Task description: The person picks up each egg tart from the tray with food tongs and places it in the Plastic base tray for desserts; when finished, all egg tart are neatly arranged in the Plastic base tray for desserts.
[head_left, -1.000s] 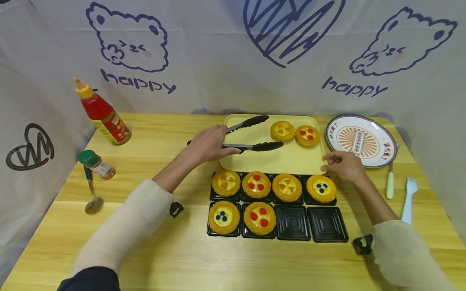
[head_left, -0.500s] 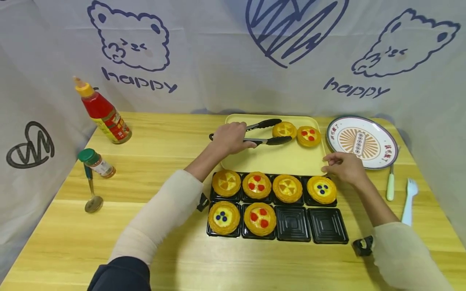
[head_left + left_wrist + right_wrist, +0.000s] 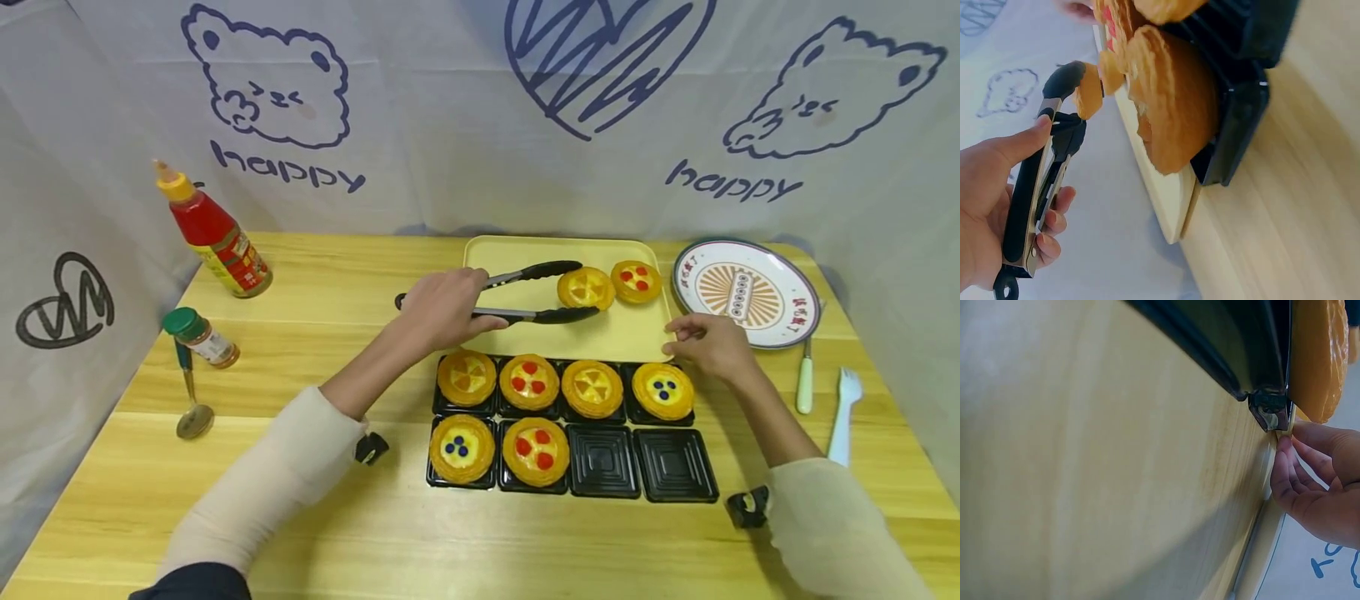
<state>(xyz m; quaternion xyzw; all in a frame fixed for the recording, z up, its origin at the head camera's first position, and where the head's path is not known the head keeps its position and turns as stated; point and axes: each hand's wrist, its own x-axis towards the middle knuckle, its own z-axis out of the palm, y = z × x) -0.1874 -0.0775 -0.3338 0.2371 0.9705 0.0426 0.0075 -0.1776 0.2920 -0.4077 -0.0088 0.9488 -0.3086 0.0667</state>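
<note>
My left hand (image 3: pixel 442 310) grips black-and-silver tongs (image 3: pixel 517 316) by the handles. The tongs' black tips lie on either side of an egg tart with orange wedges (image 3: pixel 586 288). In the left wrist view, that tart (image 3: pixel 1089 92) shows between the tips. Just right of it, a tart with red dots (image 3: pixel 636 282) sits on the pale yellow tray (image 3: pixel 540 340). With thumb and fingers, my right hand (image 3: pixel 708 343) pinches the tray's front right corner, seen close up in the right wrist view beside a black container (image 3: pixel 1269 409).
In front of the tray are two rows of black square containers (image 3: pixel 606 460), several holding tarts (image 3: pixel 536 451). A patterned plate (image 3: pixel 780 325), a knife (image 3: pixel 804 383) and a light blue fork (image 3: pixel 843 412) lie right. Left stand a sauce bottle (image 3: pixel 225 250) and a spice jar (image 3: pixel 198 337), with a spoon (image 3: pixel 193 421).
My left hand moved right with the tongs, then back left and nearer me. The tongs' tips now straddle the orange-wedge tart, which has shifted slightly toward me. My right hand stayed at the tray corner.
</note>
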